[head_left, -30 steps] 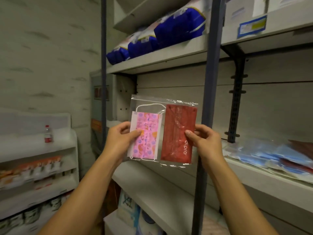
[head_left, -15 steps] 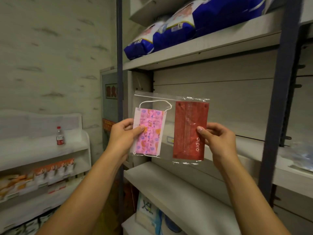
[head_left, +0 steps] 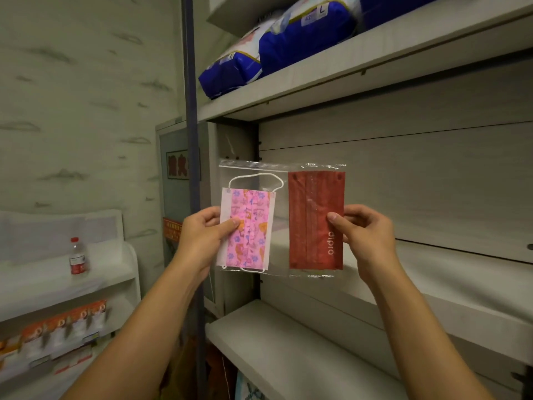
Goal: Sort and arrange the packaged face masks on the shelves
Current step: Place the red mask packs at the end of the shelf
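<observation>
I hold two packaged face masks upright in front of the shelving. My left hand (head_left: 202, 238) pinches a pink patterned mask (head_left: 248, 229) in a clear zip bag, thumb on its front. My right hand (head_left: 366, 235) pinches a dark red mask (head_left: 313, 215) in a clear wrapper, thumb on its front near the white lettering. The two packs sit side by side, edges touching or slightly overlapping. Behind them runs a pale middle shelf (head_left: 432, 272), and a lower shelf (head_left: 277, 342) lies below.
Blue and white bulky packs (head_left: 302, 36) lie on the top shelf (head_left: 375, 67). A dark upright post (head_left: 191, 168) stands left of the shelves. At the left, a white rack (head_left: 109, 272) carries a small bottle (head_left: 77, 256) and orange-labelled goods (head_left: 57, 327).
The view has swung left along the shelving; the pile of blue masks at the right has left the frame. Both hands keep the same hold on the two packs.
</observation>
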The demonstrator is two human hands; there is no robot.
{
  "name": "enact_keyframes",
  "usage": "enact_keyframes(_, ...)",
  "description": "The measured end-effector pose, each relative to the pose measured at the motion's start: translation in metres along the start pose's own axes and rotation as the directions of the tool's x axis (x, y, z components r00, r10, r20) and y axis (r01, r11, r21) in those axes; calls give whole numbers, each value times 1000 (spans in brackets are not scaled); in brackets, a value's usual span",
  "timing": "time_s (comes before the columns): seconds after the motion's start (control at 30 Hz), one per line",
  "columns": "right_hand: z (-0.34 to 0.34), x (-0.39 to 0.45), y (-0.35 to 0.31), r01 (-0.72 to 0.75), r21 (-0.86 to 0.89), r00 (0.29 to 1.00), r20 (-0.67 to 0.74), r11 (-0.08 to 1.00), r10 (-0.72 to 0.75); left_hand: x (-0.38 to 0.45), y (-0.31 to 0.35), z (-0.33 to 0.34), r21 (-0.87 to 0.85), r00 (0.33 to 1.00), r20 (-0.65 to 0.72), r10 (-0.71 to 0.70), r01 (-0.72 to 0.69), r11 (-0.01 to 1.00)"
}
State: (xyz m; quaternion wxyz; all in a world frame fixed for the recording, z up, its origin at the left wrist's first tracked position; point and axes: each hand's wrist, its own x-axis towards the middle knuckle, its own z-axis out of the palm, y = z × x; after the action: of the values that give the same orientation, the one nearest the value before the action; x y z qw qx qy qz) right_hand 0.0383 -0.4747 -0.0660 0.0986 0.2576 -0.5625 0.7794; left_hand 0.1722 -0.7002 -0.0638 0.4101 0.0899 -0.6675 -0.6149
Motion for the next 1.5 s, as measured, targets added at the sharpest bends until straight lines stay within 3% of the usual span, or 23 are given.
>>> enact_keyframes(0.27, 43, 78, 38, -14, 24, 1000, 12, 1000, 14, 94, -22, 1, 8, 1000, -5, 17, -17, 1000)
enact_keyframes(0.63, 92, 117, 79, -24, 37, 998, -49, 999, 26, 175, -66, -8, -59, 999, 32, -9, 11, 998)
enact_keyframes(0.9, 130, 143, 104, 42, -1, 985, -167, 999, -42, 253, -103, -20, -105, 984, 177, -13, 32, 994)
enact_keyframes(1.2, 162, 171, 120, 88, -118, 935, -333, 989, -123, 343, -141, -5, -168, 898, 439, -27, 111, 979)
enact_keyframes(1.5, 165, 209, 121, 131, -63, 912, -384, 989, -145, 391, -169, 44, -222, 852, 523, 27, 105, 969)
